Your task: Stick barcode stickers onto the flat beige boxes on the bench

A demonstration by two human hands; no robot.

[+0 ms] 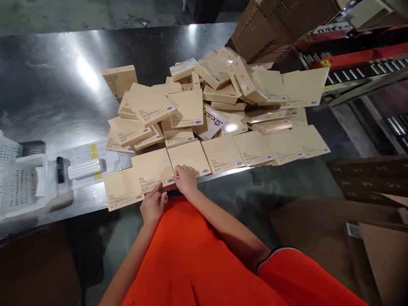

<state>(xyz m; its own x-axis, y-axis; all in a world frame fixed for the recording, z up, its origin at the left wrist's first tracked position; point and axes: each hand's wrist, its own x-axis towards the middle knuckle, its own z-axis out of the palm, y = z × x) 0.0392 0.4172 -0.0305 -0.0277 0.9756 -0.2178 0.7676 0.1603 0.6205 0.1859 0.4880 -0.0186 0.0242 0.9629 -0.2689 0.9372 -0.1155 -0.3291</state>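
Note:
A row of several flat cream boxes lies along the near edge of the metal table. My left hand [154, 204] is at the near edge of one cream box [153, 166], its index finger on the box by the barcode. My right hand [185, 180] rests with curled fingers at the corner of the neighbouring cream box [188, 157], close to the seam between the two. What its fingertips grip, if anything, is hidden. Another cream box [123, 187] sits at the row's left end. Behind the row lies a loose heap of similar boxes [149, 104].
White plastic baskets [28, 187] and a clear-wrapped item [84, 169] lie on the metal table [47, 106] at the left. A large brown carton [264, 29] stands behind the heap. A roller rack [366, 63] is at the right, with cardboard [306, 238] below.

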